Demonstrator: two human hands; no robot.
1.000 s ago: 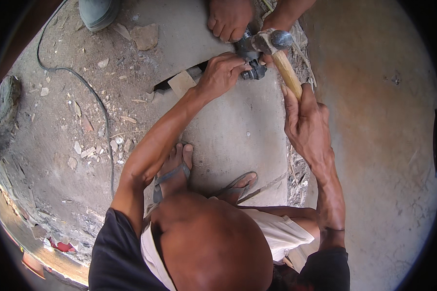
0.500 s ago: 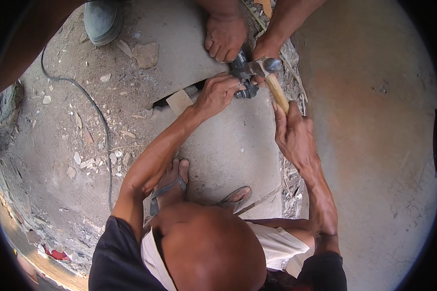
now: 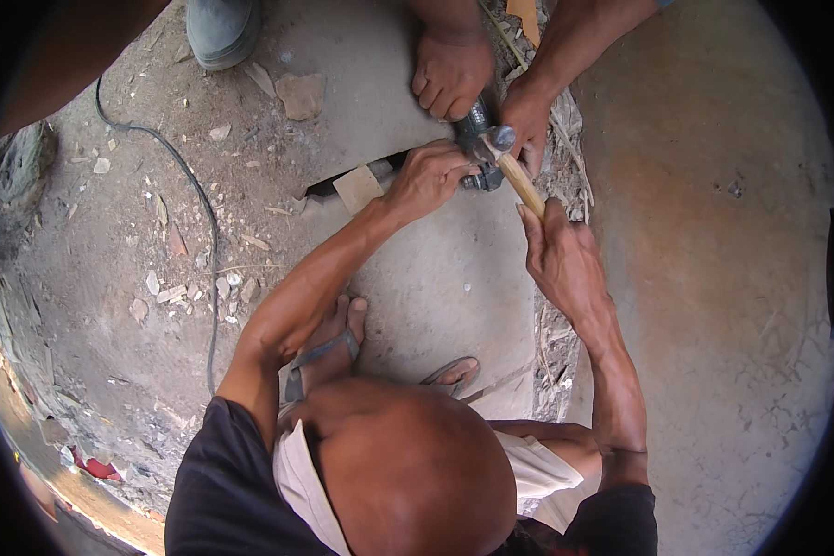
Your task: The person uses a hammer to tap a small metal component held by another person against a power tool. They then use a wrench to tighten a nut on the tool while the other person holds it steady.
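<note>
Closed around the wooden handle in the right grip [image 3: 570, 262]: a hammer [image 3: 521, 181], slanting up and leftward, head over a dark tool [image 3: 473, 119]; cannot tell whether touching. Bent and drawn together, the fingers of the left grip [image 3: 428, 178], just beside the tool's lower end; cannot tell what lies between the fingertips. Around the tool's upper part, near the hammer head, another person's hands: one curled hand [image 3: 454, 74] on the left, one reaching hand [image 3: 526, 122] on the right.

Beneath, a grey slab [image 3: 445, 250]. Leftward from the left grip, a dark slot [image 3: 324, 187] like a narrow trough, with a pale square piece [image 3: 358, 190] lying partly across; too dark inside for telling contents. Farther left, dirt with scattered chips, a flat stone [image 3: 301, 96] and a black cable [image 3: 211, 241]. At upper left, a grey boot [image 3: 223, 35]. Toward the lower edge, sandalled feet [image 3: 326, 360]. Along the right, a rubble strip [image 3: 549, 357], then smooth floor [image 3: 704, 278].
</note>
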